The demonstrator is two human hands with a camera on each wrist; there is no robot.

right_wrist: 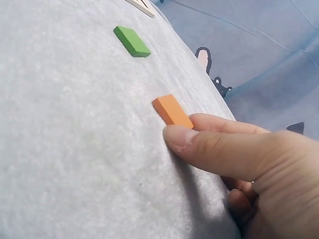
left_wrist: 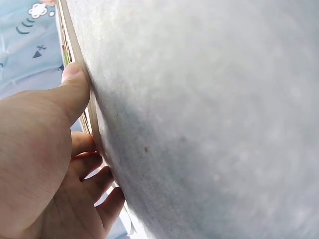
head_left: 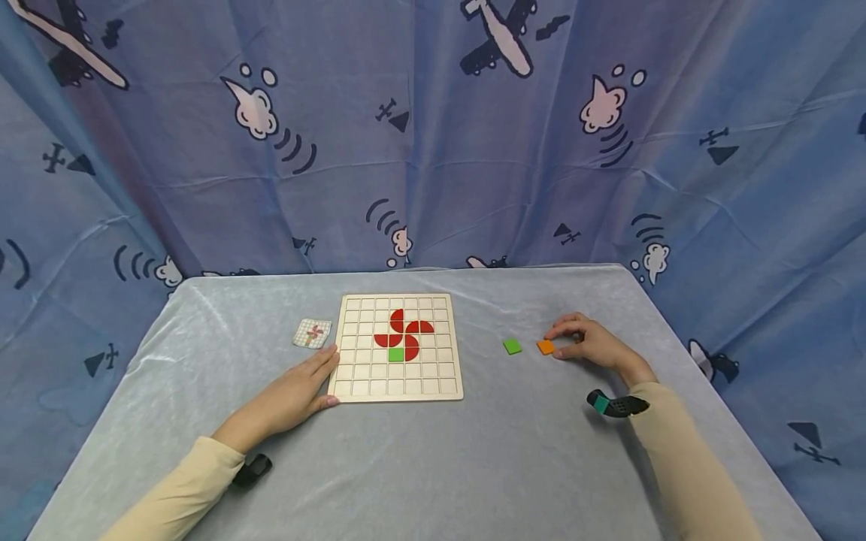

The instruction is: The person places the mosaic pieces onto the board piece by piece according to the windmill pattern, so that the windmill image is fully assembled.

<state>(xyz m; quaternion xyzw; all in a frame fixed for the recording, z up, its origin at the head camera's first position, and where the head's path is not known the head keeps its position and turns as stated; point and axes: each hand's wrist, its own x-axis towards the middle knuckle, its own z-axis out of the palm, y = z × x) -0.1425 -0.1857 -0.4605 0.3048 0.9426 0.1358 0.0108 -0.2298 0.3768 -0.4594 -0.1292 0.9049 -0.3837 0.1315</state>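
A pale wooden grid board (head_left: pixel 358 387) lies on the table with several red quarter-circle pieces (head_left: pixel 411 348) set in a pinwheel. One green square tile (head_left: pixel 395 355) sits in the grid below them. My left hand (head_left: pixel 287 394) rests at the board's lower left corner, fingers along the left side and thumb at the near edge. To the right of the board, my right hand (head_left: pixel 595 347) pinches the corner of an orange square tile (right_wrist: pixel 172 110) between thumb and forefinger, low at the cloth. Beside it lies a loose green tile (right_wrist: pixel 131 42).
A small card (head_left: pixel 312 333) printed with a red pinwheel pattern on a grid lies left of the board. Grey cloth covers the table (head_left: pixel 419 466). Behind it hangs a blue curtain (head_left: pixel 433 188) with airplane prints.
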